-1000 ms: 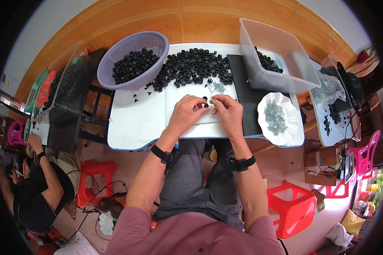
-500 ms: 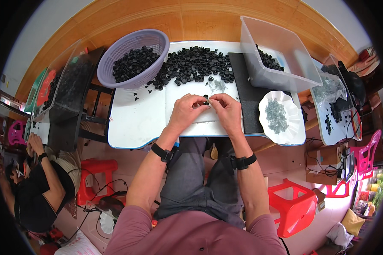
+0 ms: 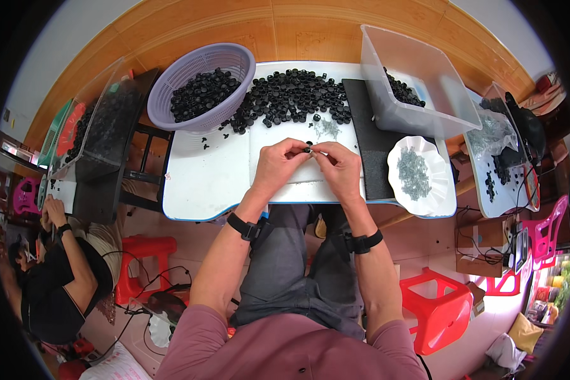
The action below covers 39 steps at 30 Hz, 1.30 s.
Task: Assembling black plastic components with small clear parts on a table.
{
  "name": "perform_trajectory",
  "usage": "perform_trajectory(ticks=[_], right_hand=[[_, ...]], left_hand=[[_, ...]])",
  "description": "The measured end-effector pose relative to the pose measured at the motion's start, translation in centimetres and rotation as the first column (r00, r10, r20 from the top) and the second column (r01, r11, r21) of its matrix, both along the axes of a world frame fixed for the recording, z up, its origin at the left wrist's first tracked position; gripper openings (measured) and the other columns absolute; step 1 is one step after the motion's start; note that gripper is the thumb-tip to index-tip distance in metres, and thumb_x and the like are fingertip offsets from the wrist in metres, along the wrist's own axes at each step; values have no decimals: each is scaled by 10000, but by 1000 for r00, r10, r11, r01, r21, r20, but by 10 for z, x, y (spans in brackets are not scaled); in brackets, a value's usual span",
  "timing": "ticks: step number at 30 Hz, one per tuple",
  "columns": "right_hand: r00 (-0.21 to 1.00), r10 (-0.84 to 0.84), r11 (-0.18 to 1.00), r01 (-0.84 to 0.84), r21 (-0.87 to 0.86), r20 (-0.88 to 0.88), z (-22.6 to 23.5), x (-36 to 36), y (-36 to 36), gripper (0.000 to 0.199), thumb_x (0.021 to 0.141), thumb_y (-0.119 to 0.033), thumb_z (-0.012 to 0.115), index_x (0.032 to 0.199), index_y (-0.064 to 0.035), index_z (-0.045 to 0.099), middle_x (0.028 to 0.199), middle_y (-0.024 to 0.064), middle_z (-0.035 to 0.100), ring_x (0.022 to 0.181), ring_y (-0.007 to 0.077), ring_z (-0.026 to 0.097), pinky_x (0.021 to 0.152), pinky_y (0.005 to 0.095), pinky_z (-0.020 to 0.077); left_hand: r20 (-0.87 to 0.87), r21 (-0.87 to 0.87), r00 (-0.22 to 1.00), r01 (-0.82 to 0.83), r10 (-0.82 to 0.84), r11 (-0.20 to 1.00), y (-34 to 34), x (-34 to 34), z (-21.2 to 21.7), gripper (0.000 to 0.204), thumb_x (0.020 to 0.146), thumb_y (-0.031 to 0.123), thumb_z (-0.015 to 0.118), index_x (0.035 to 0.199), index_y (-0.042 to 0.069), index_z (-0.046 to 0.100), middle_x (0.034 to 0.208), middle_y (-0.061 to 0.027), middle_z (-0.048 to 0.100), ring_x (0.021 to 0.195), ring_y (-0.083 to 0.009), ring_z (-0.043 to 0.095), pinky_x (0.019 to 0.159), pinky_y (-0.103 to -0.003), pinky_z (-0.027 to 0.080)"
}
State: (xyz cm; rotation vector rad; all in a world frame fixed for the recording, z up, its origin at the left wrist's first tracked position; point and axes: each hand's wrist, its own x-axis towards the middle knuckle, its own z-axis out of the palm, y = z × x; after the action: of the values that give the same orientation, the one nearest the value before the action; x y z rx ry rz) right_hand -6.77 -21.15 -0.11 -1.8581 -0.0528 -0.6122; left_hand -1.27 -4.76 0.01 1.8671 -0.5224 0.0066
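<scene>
Over the near middle of the white table (image 3: 202,183), my two hands meet fingertip to fingertip. My left hand (image 3: 277,166) pinches a small black round part (image 3: 308,150) between thumb and forefinger. Thumb and forefinger of my right hand (image 3: 339,171) are closed against the same part from the other side; whatever they grip is too small to make out. Just beyond the fingers lies a little heap of clear small pieces (image 3: 326,128). Behind it spreads a large pile of black round parts (image 3: 297,95).
A purple basket (image 3: 161,95) of black parts stands back left. At right are a black mat (image 3: 377,171), a clear bin (image 3: 424,114) and a white scalloped dish (image 3: 442,196) of clear pieces. A co-worker (image 3: 63,278) sits left; a red stool (image 3: 437,316) stands right.
The fingertips of both hands have shifted slightly around the small black part. The whole view has moved a little; nothing else visibly differs.
</scene>
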Motion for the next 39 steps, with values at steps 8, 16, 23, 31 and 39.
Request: perform_trajectory(ticks=[8, 16, 23, 31, 39], right_hand=[[994, 13, 989, 4, -149, 109, -1, 0, 0, 134, 886, 10, 716, 1000, -16, 780, 943, 114, 775, 795, 208, 747, 678, 288, 577], [989, 32, 973, 1, 231, -142, 3, -1, -3, 166, 909, 4, 713, 1065, -15, 765, 891, 46, 765, 644, 72, 625, 597, 235, 503], [975, 157, 946, -103, 309, -156, -5, 3, -6, 147, 903, 7, 717, 1045, 3, 753, 837, 24, 723, 666, 43, 611, 595, 214, 482], [967, 199, 919, -128, 373, -156, -1, 2, -8, 135, 908, 9, 711, 1038, 19, 745, 850, 27, 727, 708, 53, 633, 632, 207, 496], [996, 17, 877, 26, 480, -85, -6, 4, -13, 153, 934, 3, 694, 1078, 17, 742, 932, 57, 739, 833, 100, 719, 700, 231, 551]], left_hand=[[-36, -6, 999, 4, -4, 1000, 1, 1, 1, 198, 883, 60, 792, 1069, 1, 759, 926, -100, 794, 857, -138, 755, 783, -266, 598], [-80, -116, 995, 51, -60, 992, -2, -1, 5, 215, 883, 31, 772, 1095, 10, 739, 1002, -82, 788, 911, -132, 738, 820, -267, 580], [-14, -5, 997, 75, -75, 997, 3, 0, 10, 186, 880, 51, 776, 1063, 23, 758, 922, -75, 788, 842, -132, 740, 718, -266, 563], [-5, -66, 995, 99, -99, 993, 2, 1, 3, 203, 890, 50, 774, 1091, 29, 753, 921, -68, 794, 830, -122, 738, 719, -255, 557], [227, 155, 972, -93, 56, 983, -7, 4, 6, 295, 830, 106, 803, 1114, 48, 749, 956, -82, 703, 884, -232, 662, 778, -363, 539]])
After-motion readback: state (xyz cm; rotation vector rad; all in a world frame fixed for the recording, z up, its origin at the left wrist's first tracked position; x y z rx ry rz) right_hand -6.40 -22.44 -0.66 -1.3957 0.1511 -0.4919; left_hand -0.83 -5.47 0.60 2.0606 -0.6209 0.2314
